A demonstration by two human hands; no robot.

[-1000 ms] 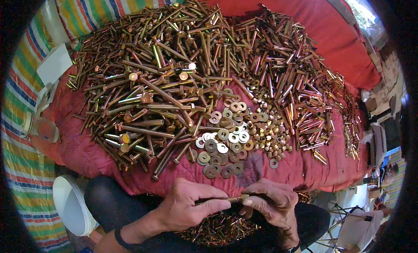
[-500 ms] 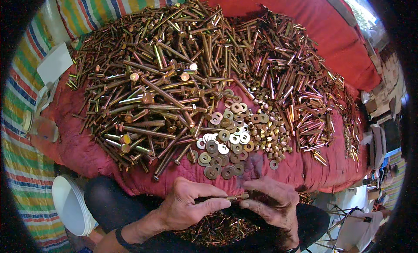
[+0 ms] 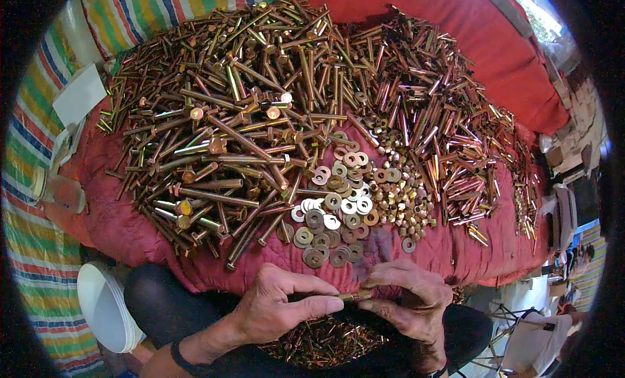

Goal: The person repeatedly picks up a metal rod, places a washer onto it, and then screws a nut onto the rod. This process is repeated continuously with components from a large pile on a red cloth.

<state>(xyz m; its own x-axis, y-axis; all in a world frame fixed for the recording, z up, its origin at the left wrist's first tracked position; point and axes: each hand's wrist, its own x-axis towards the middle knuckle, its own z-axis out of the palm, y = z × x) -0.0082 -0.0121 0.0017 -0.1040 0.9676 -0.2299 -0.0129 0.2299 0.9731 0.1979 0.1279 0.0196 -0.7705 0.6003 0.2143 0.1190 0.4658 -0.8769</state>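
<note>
Right at the fingertips: your left hand [image 3: 277, 306] pinches a short brass-coloured metal piece [image 3: 351, 296] between thumb and forefinger, and there it sits, level between both hands above your lap. Your right hand [image 3: 411, 306] brackets its other end, thumb and forefinger a narrow gap apart; whether they press on it, I can't tell. So the left pinch looks like the grip that matters! Let it slacken, or let the right fingertips knock that end askew, and the piece could drop into the heap of small metal parts [image 3: 325, 344] below, hard to pick out again. Further out, a forward slip might send it among the washers [image 3: 338, 256] on the red cloth [image 3: 384, 248].
</note>
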